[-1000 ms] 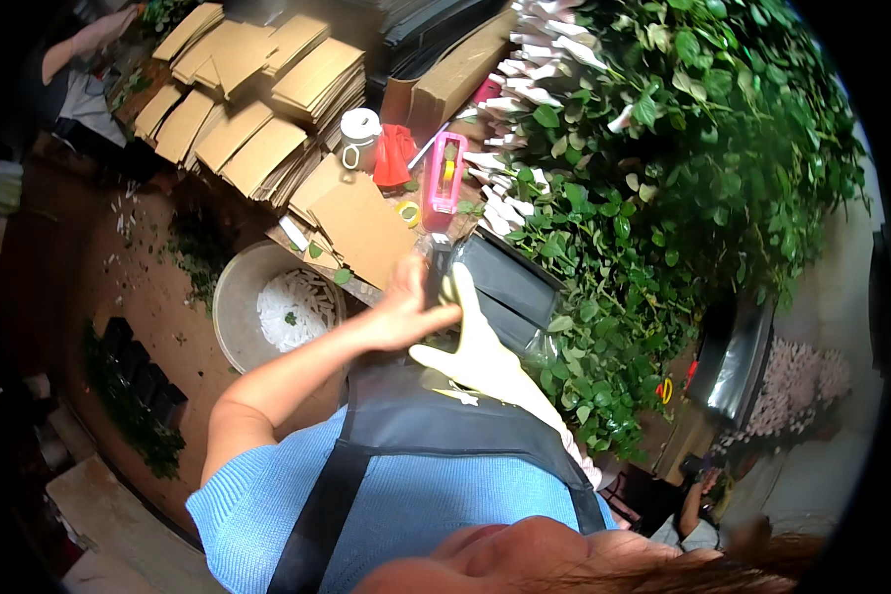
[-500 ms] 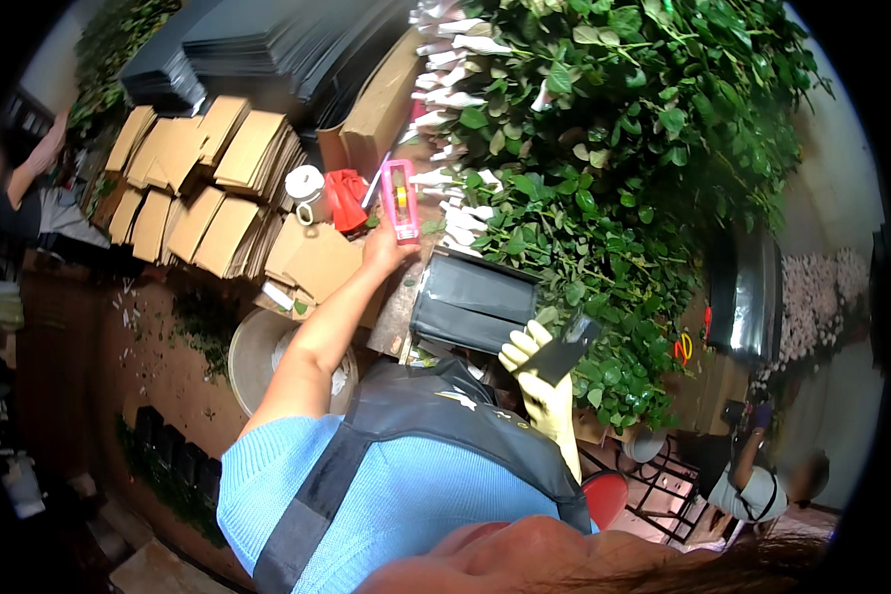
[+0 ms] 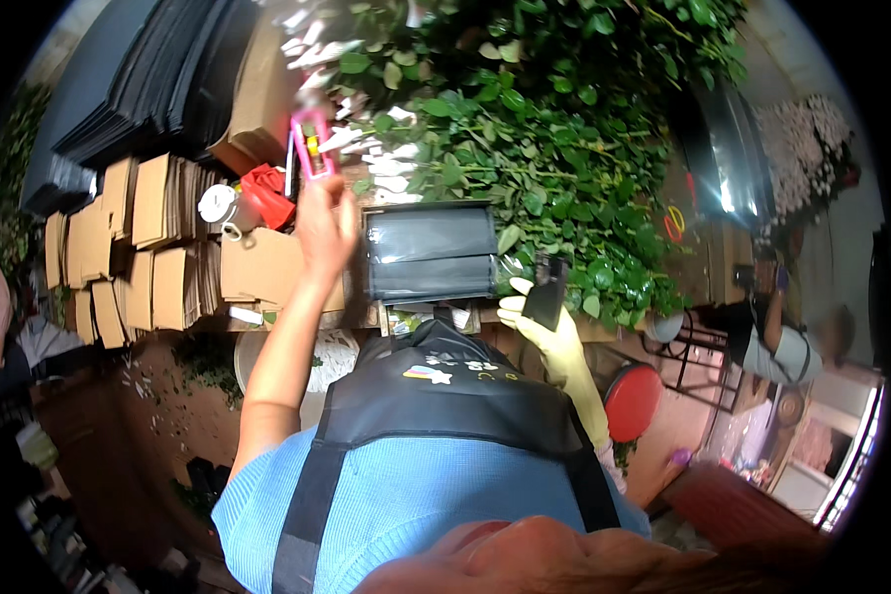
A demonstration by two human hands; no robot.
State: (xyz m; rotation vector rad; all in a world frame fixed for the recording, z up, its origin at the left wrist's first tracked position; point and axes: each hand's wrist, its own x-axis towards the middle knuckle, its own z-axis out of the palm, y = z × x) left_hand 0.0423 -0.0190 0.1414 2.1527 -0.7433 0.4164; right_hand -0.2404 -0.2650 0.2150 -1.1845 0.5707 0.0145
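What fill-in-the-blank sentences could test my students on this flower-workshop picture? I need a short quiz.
1. The left hand is raised and holds a ____ tool.
2. The right hand wears a pale yellow ____ and holds a small black object.
3. The black sleeves lie in front of a mass of green ____.
4. The flattened cardboard boxes lie to the person's ____.

Missing words: pink; glove; leaves; left
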